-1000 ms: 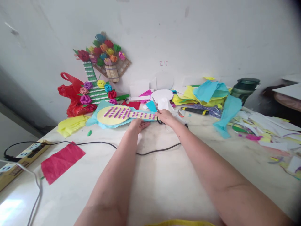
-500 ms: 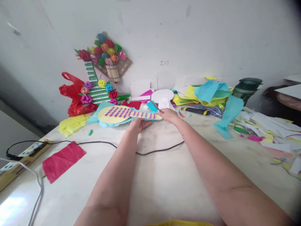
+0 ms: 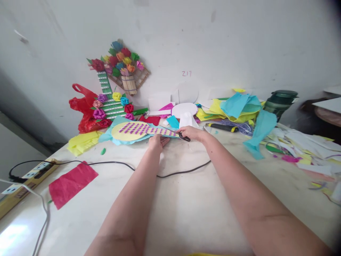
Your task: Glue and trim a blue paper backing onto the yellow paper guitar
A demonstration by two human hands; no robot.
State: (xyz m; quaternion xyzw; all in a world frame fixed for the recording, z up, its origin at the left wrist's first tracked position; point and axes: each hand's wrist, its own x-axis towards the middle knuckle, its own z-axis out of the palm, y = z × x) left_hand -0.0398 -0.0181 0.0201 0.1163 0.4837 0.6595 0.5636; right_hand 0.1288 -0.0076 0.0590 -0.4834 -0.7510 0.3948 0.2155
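My right hand (image 3: 192,133) is closed round a pair of scissors (image 3: 183,137) with dark handles. Their blades lie at the narrow end of a guitar-shaped paper craft (image 3: 128,131), pale yellow with rows of purple strips. Light-blue crepe paper (image 3: 108,135) is spread beneath the craft and sticks out past its edges. My left hand (image 3: 157,142) grips the neck of the craft from the near side, thumb at its edge and fingers partly under it.
A green striped guitar craft with paper flowers (image 3: 114,106) leans at the wall beside a red plastic bag (image 3: 85,110). A black cable (image 3: 183,172) crosses the tabletop. A yellow-black cutter (image 3: 223,127), a dark green container (image 3: 281,101) and paper scraps (image 3: 311,142) sit right.
The scissors have swung down in my right hand, from pointing upward to lying along the craft's neck. My left hand stays at the neck with its fingers drawn in slightly.
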